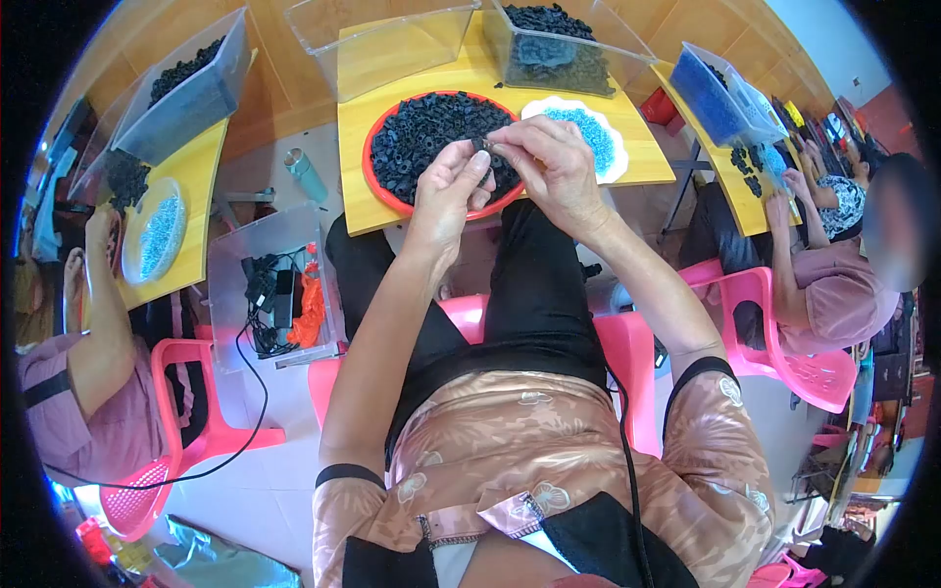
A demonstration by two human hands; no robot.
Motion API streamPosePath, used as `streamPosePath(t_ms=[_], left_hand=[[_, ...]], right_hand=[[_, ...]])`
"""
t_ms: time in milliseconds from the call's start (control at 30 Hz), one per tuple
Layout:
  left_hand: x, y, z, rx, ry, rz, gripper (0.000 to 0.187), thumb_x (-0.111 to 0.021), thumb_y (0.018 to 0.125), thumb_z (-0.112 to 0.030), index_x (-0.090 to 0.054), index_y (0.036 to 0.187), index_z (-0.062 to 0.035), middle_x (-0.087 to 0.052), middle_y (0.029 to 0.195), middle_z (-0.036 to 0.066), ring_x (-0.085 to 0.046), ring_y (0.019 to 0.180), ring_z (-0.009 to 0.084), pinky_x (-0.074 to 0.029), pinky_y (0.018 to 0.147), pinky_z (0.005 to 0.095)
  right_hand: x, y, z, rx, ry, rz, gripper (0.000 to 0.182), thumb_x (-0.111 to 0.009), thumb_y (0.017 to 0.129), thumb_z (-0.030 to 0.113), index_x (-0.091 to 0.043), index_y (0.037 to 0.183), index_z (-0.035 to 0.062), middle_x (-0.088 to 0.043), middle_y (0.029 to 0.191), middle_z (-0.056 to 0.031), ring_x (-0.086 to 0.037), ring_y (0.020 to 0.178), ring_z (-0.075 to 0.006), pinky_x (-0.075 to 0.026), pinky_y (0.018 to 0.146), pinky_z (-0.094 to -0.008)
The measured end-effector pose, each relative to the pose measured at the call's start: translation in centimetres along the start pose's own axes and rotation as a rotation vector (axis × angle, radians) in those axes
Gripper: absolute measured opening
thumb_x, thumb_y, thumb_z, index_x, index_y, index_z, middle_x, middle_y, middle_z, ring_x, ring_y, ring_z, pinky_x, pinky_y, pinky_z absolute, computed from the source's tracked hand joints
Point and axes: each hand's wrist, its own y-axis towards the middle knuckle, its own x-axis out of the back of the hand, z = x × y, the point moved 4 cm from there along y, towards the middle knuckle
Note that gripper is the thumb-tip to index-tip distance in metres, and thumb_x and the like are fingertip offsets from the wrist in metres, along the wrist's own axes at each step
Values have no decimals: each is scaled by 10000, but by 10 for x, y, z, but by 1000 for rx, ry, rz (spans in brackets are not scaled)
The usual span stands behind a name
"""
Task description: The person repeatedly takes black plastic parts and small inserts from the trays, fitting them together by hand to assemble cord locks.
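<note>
Both hands meet over the front right part of a red tray (367, 162) filled with small black parts (421, 132). My left hand (456, 184) has thumb and fingers closed on a small black part (480, 144). Pinched at that same part, my right hand (554, 167) touches its right side with the fingertips; whether it grips a second tiny piece is too small to tell. Right of the tray, partly behind my right hand, a white scalloped plate (618, 162) holds small blue pieces (588, 127).
Clear bins (559, 49) stand at the table's back. A green bottle (306, 174) and a bin with cables (230, 323) are at the left. People sit at side tables: an arm (106, 343) at left, a person (833, 294) at right.
</note>
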Motion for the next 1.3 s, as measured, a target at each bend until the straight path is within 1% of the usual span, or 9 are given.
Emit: streamPosePath(t_ms=[67, 267, 367, 500, 700, 833, 1000, 1233, 1300], left_hand=[[0, 0, 0, 27, -13, 17, 147, -536, 941, -168, -558, 1048, -69, -521, 773, -23, -418, 634, 36, -350, 555, 178], [2, 5, 4, 81, -3, 9, 143, -532, 944, -165, -556, 1050, -71, -526, 788, -21, -433, 651, 38, -355, 555, 176], [3, 5, 8, 94, -55, -61, 164, -539, 942, -177, -558, 1068, -72, -526, 797, -21, -444, 669, 42, -360, 553, 171], [12, 7, 8, 135, -163, -66, 190, -554, 936, -194, -559, 1081, -72, -526, 803, -18, -455, 684, 48, -373, 550, 176], [27, 34, 5, 207, -36, -135, 195, -578, 921, -182, -536, 1055, -47, -558, 799, 9, -493, 637, 67, -417, 569, 195], [21, 17, -9, -35, 135, -96, 208, -594, 890, -95, -502, 1063, -25, -632, 917, 75, -571, 727, 109, -470, 685, 229], [17, -15, -10, -87, 119, 15, 213, -584, 876, -29, -566, 1087, -9, -642, 1010, 95, -624, 899, 142, -493, 805, 258], [15, -33, -12, -51, 118, -1, 221, -599, 865, -21, -584, 1085, 1, -646, 981, 80, -632, 859, 130, -498, 786, 247], [17, -39, -11, -32, 151, -13, 195, -599, 861, -3, -586, 1055, 9, -649, 972, 81, -631, 846, 124, -503, 770, 243]], right_hand=[[-1, 0, -3, -34, 48, -24, 101, -678, 765, 103, -672, 863, 81, -636, 795, -47, -604, 740, -222, -411, 665, -326], [-16, -10, -21, -585, 404, 109, 105, -683, 749, 121, -662, 848, 91, -627, 787, -42, -600, 745, -211, -402, 677, -335], [-4, 0, 7, 80, -155, 17, 84, -668, 752, 117, -638, 828, 96, -609, 776, -33, -589, 727, -202, -388, 671, -347], [-7, -5, -1, 219, -276, -65, 84, -661, 755, 122, -622, 828, 107, -589, 766, -26, -576, 719, -208, -377, 682, -355], [-8, -12, -31, -384, 171, 1, 100, -663, 783, 121, -673, 858, 56, -614, 745, -68, -591, 647, -186, -445, 607, -299], [-6, -17, -40, -581, 429, 70, 137, -660, 822, 137, -684, 900, 26, -654, 764, -36, -579, 646, -96, -452, 587, -252], [3, -15, -9, -500, 500, 191, 160, -638, 847, 141, -674, 926, 7, -663, 780, -36, -569, 671, -77, -464, 628, -238], [4, -13, 11, -410, 370, 349, 147, -631, 856, 109, -663, 926, -16, -668, 860, -49, -614, 790, -112, -488, 738, -259], [3, -16, 16, -359, 343, 358, 135, -653, 825, 109, -672, 889, -8, -674, 812, -71, -623, 735, -112, -487, 681, -264]])
